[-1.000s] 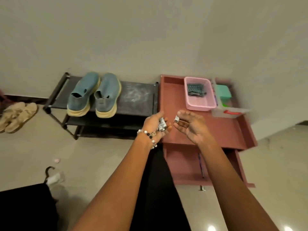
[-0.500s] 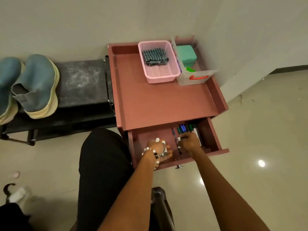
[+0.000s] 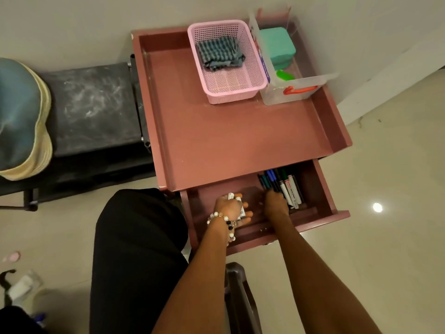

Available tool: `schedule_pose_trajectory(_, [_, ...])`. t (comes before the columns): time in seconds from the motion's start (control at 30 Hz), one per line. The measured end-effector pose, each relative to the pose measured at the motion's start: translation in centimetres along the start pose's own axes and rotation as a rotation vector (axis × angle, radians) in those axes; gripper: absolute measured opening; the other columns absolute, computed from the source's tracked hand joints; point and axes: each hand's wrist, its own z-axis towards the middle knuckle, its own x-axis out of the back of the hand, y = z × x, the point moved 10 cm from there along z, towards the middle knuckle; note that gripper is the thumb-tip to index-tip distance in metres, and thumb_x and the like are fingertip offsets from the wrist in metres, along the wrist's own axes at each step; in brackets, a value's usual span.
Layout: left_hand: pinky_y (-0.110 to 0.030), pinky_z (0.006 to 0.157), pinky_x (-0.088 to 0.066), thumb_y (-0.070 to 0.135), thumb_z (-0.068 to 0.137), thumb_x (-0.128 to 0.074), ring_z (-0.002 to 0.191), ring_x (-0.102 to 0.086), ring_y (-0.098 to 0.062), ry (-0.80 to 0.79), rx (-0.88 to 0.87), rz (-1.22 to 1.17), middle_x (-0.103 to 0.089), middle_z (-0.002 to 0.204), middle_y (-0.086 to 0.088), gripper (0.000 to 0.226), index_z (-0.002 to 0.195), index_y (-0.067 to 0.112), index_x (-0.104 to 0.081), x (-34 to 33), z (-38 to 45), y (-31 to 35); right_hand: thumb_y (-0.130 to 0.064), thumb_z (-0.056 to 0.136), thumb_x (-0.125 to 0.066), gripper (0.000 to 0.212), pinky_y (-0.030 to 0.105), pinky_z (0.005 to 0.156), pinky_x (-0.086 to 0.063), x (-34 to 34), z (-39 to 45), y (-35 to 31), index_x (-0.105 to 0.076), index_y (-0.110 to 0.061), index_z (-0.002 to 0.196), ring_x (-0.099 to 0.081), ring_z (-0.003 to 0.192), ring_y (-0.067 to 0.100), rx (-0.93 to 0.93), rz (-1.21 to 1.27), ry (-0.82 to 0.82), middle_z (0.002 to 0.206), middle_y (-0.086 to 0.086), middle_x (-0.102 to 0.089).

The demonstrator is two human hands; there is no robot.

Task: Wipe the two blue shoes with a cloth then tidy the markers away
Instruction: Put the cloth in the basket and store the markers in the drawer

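The pink cabinet's drawer [image 3: 320, 216] stands pulled out, with several markers [image 3: 283, 183] lying in a row at its right side. My left hand [image 3: 230, 208], a bead bracelet on its wrist, hovers inside the drawer and is closed on a few white markers [image 3: 237, 201]. My right hand [image 3: 275, 202] rests palm down on the near ends of the marker row; whether it grips one is hidden. One blue shoe with a cream sole [image 3: 21, 119] sits on the black shoe rack [image 3: 94, 109] at the left edge. A striped grey cloth [image 3: 219, 55] lies in the pink basket [image 3: 231, 90].
A clear plastic box [image 3: 296, 92] with a red handle holds a teal case [image 3: 277, 44] on the cabinet top [image 3: 228, 136] beside the basket. My black-clad knee [image 3: 137, 237] is just left of the drawer. A dark chair edge [image 3: 238, 292] shows between my arms.
My view swung right and down from the shoes to the cabinet. Both hands dropped from above the cabinet top into the open drawer, the left still holding markers, the right reaching the marker row.
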Motion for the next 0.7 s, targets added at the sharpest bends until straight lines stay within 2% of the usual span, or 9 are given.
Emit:
schedule_pose_trajectory(0.07, [-0.032, 0.059, -0.055, -0.002, 0.096, -0.042, 0.066, -0.064, -0.025, 0.009, 0.02, -0.026, -0.059, 0.087, -0.01, 0.019, 0.095, 0.01, -0.056, -0.1, 0.0, -0.5, -0.004, 0.087, -0.057, 0.028, 0.038, 0.086, -0.048, 1.3, -0.1, 0.5, -0.059, -0.001, 0.115, -0.06, 0.103, 0.038, 0.021, 0.164, 0.026, 0.11, 0.022, -0.063])
schedule_pose_trajectory(0.13, [-0.034, 0.062, -0.055, -0.001, 0.097, -0.043, 0.067, -0.062, -0.024, 0.021, 0.029, -0.022, -0.057, 0.083, -0.01, 0.02, 0.088, 0.012, -0.055, -0.2, 0.1, -1.0, -0.004, 0.08, -0.069, 0.028, 0.031, 0.076, -0.05, 2.7, -1.3, 0.5, -0.064, -0.003, 0.107, -0.064, 0.092, 0.03, 0.041, 0.513, -0.007, 0.098, 0.016, -0.067])
schedule_pose_trajectory(0.2, [-0.036, 0.066, -0.056, 0.002, 0.096, -0.046, 0.071, -0.061, -0.021, 0.04, 0.029, 0.006, -0.058, 0.086, -0.009, 0.018, 0.087, 0.013, -0.057, -0.1, 0.1, -1.3, -0.003, 0.08, -0.071, 0.026, 0.026, 0.065, -0.055, 3.4, -4.0, -0.3, -0.063, -0.002, 0.104, -0.065, 0.081, 0.022, 0.029, 0.97, -0.152, 0.092, 0.012, -0.066])
schedule_pose_trajectory(0.27, [-0.038, 0.069, -0.057, 0.003, 0.095, -0.05, 0.077, -0.062, -0.021, 0.043, 0.03, 0.028, -0.06, 0.09, -0.01, 0.016, 0.086, 0.013, -0.06, -0.1, 0.2, -1.5, -0.003, 0.08, -0.071, 0.025, 0.028, 0.064, -0.058, 3.5, -6.7, -1.7, -0.063, -0.001, 0.103, -0.067, 0.08, 0.023, 0.084, 1.15, -0.301, 0.093, 0.015, -0.065])
schedule_pose_trajectory(0.37, [-0.04, 0.067, -0.058, -0.004, 0.091, -0.051, 0.079, -0.064, -0.023, -0.008, 0.068, 0.028, -0.063, 0.083, -0.011, 0.018, 0.097, 0.007, -0.064, -0.6, 0.0, -1.9, -0.002, 0.075, -0.075, 0.024, 0.031, 0.068, -0.058, 3.0, -8.1, -2.6, -0.066, -0.007, 0.097, -0.066, 0.08, 0.025, 0.159, 1.045, -0.351, 0.096, 0.019, -0.067])
schedule_pose_trajectory(0.43, [-0.04, 0.065, -0.057, -0.006, 0.09, -0.051, 0.091, -0.065, -0.028, -0.04, 0.088, 0.026, -0.063, 0.092, -0.015, 0.024, 0.109, 0.003, -0.063, -1.0, -0.1, -2.0, 0.002, 0.073, -0.074, 0.027, 0.038, 0.072, -0.057, 2.3, -7.5, -2.5, -0.066, -0.01, 0.096, -0.066, 0.083, 0.029, 0.155, 1.023, -0.369, 0.093, 0.02, -0.068])
schedule_pose_trajectory(0.53, [-0.041, 0.07, -0.056, -0.005, 0.091, -0.051, 0.091, -0.065, -0.03, -0.036, 0.071, 0.049, -0.065, 0.099, -0.017, 0.021, 0.107, 0.003, -0.062, -1.1, -0.1, -1.7, 0.006, 0.072, -0.075, 0.03, 0.04, 0.07, -0.058, 1.7, -5.9, -2.4, -0.067, -0.01, 0.097, -0.066, 0.08, 0.029, 0.154, 0.95, -0.404, 0.088, 0.016, -0.066])
schedule_pose_trajectory(0.63, [-0.036, 0.069, -0.056, 0.0, 0.097, -0.041, 0.072, -0.066, -0.025, 0.013, 0.031, 0.034, -0.07, 0.079, -0.011, 0.02, 0.091, 0.007, -0.059, -0.6, 0.3, -0.9, 0.003, 0.073, -0.075, 0.021, 0.035, 0.069, -0.057, 1.6, -2.8, -0.8, -0.069, -0.007, 0.091, -0.064, 0.07, 0.023, 0.058, 0.766, -0.229, 0.083, 0.011, -0.068])
schedule_pose_trajectory(0.7, [-0.032, 0.066, -0.054, 0.001, 0.099, -0.038, 0.066, -0.066, -0.021, 0.04, 0.008, 0.032, -0.068, 0.081, -0.009, 0.023, 0.088, 0.009, -0.057, -0.2, 0.5, -0.4, -0.002, 0.075, -0.073, 0.017, 0.028, 0.071, -0.053, 1.2, -0.9, -0.2, -0.07, -0.006, 0.091, -0.065, 0.074, 0.024, 0.041, 0.551, -0.114, 0.085, 0.011, -0.068])
